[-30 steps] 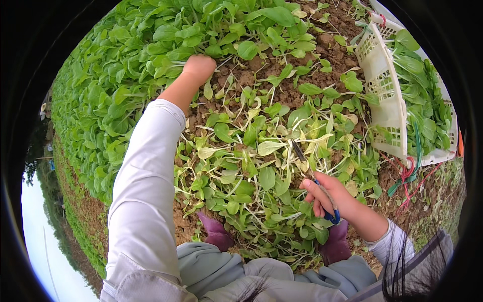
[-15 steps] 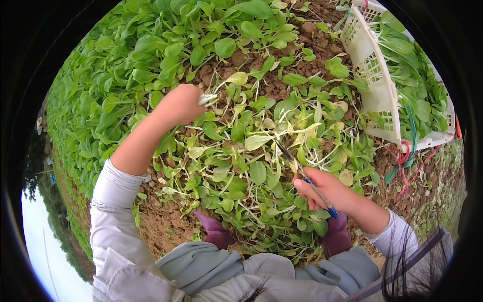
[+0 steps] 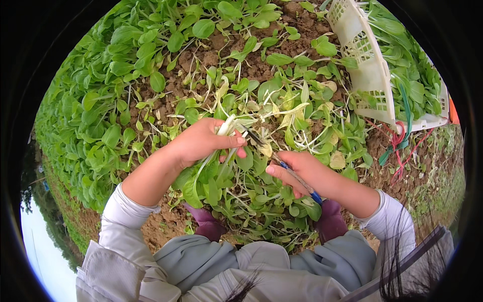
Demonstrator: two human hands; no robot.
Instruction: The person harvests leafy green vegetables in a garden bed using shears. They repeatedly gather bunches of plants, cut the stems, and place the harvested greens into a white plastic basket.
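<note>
A bunch of leafy greens (image 3: 192, 186) is in my left hand (image 3: 204, 142), fingers closed round the pale stems. Its white stem ends point up and to the right, while the leaves hang below the hand. My right hand (image 3: 309, 173) grips a thin knife (image 3: 315, 196) with a blue handle. The knife's dark blade reaches up-left to the stem ends, and I cannot tell whether it touches them. A yellowed leaf (image 3: 265, 150) lies against the blade. Cut and wilted leaves (image 3: 297, 113) are heaped on the soil beneath both hands.
A white plastic crate (image 3: 370, 65) full of greens stands at the far right, with red and green strings (image 3: 400, 133) at its corner. Growing greens (image 3: 95, 105) cover the left side. Bare brown soil (image 3: 206, 50) shows between them. My purple boots (image 3: 332, 220) flank the leaf heap.
My left hand has come nearer and to the right, turning the bunch so its stems meet the knife area. My right hand has shifted slightly left with the knife.
</note>
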